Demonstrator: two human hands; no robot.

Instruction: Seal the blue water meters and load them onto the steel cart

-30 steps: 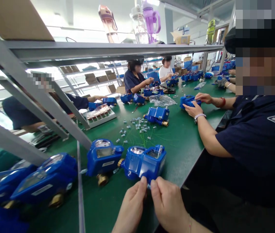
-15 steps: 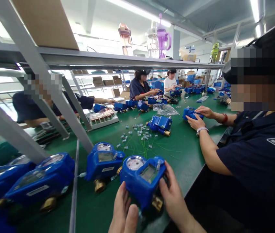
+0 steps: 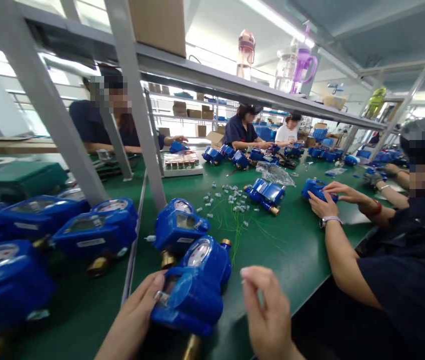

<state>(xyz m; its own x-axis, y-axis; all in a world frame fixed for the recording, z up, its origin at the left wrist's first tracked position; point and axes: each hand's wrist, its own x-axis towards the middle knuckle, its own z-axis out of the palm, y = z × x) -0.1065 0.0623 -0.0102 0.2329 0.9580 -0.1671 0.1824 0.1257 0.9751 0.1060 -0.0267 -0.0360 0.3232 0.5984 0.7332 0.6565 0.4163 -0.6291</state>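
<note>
Left hand point(image 3: 137, 311) grips the meter point(image 3: 193, 295) by one end; lopsided, it could tip! Right hand point(image 3: 267, 310) curled, contents unclear.

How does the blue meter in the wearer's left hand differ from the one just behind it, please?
The left hand holds the near meter; no hand holds the rear meter. The near meter shows two brass ends, the rear meter one. The rear meter shows a white label; the near meter shows none. Both are blue, each with a round dial.
</note>
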